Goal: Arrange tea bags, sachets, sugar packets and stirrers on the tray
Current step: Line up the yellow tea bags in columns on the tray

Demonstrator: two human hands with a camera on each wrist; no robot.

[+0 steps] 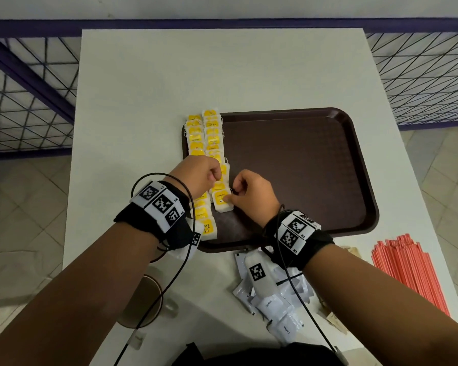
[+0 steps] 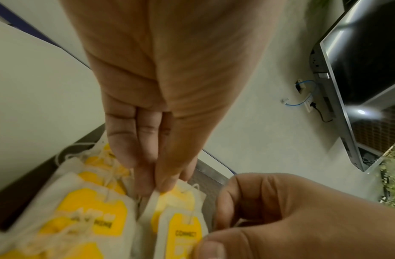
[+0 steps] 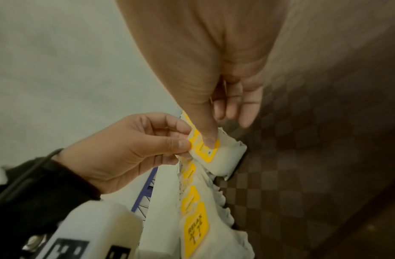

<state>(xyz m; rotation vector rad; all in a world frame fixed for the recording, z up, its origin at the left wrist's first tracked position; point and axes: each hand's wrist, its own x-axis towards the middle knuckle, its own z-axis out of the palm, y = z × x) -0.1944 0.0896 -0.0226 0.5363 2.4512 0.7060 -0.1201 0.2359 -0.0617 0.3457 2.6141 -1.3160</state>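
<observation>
On the brown tray's (image 1: 349, 165) left edge, both hands pinch one tea bag (image 1: 221, 200): left hand (image 1: 196, 175) and right hand (image 1: 251, 192). Light, soft, easily torn paper; best held by its edges.

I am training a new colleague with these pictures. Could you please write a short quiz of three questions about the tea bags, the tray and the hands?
1. True or false: the red stirrers already lie on the brown tray.
2. How many rows of yellow-tagged tea bags run along the tray's left side?
3. The right hand touches the nearest tea bag of the right row with: A) its thumb, B) its palm, C) nothing.

Key
1. False; they lie on the white table, right of the tray.
2. Two.
3. A; the left hand pinches a bag beside it.
</observation>
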